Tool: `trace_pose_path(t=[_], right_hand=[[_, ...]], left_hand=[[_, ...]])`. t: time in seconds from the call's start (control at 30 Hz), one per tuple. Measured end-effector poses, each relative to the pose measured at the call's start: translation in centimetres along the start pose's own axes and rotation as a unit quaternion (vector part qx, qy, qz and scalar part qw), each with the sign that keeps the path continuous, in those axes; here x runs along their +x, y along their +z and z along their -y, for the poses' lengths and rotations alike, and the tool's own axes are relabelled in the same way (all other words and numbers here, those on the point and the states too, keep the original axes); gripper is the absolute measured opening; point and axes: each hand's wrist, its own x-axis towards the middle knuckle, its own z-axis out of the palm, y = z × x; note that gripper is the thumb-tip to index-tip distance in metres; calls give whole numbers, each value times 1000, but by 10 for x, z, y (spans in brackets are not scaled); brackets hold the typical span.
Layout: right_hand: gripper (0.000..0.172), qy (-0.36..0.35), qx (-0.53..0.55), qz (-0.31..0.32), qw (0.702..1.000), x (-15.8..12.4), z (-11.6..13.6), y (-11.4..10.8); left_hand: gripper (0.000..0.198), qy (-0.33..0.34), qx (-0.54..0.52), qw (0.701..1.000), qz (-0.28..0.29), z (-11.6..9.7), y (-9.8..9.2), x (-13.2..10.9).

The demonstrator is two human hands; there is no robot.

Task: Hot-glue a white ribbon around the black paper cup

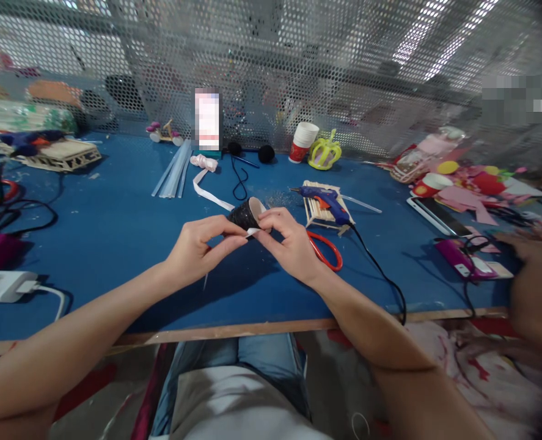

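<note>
Between my two hands a small black cup is tilted, its pale inside facing up and to the right. My left hand pinches a white ribbon against the cup's near side, thumb and forefinger together. Around the rim my right hand is closed, its thumb meeting the ribbon at the same spot. From behind the cup the ribbon runs back to a pink bundle on the table. Part of the cup is hidden by my fingers.
A blue glue gun rests on a small stick rack, its black cord trailing to the table edge. Red-handled scissors lie beside my right wrist. Glue sticks, paper cups and a phone lie around; another person's arm is at right.
</note>
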Motion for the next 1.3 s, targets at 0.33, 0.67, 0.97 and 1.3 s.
trace_pose_path(t=[0.33, 0.67, 0.97, 1.3], right_hand=[[6, 3, 17, -63, 998, -2, 0, 9], [6, -14, 39, -61, 997, -3, 4, 9], [14, -29, 43, -8, 999, -2, 9, 5], [18, 71, 55, -19, 996, -2, 14, 12]], left_hand=[[20, -99, -54, 992, -59, 3, 15, -1], [76, -227, -326, 918, -1, 19, 22, 4], [61, -180, -256, 948, -50, 26, 21, 5], [68, -174, -113, 978, -16, 17, 19, 5]])
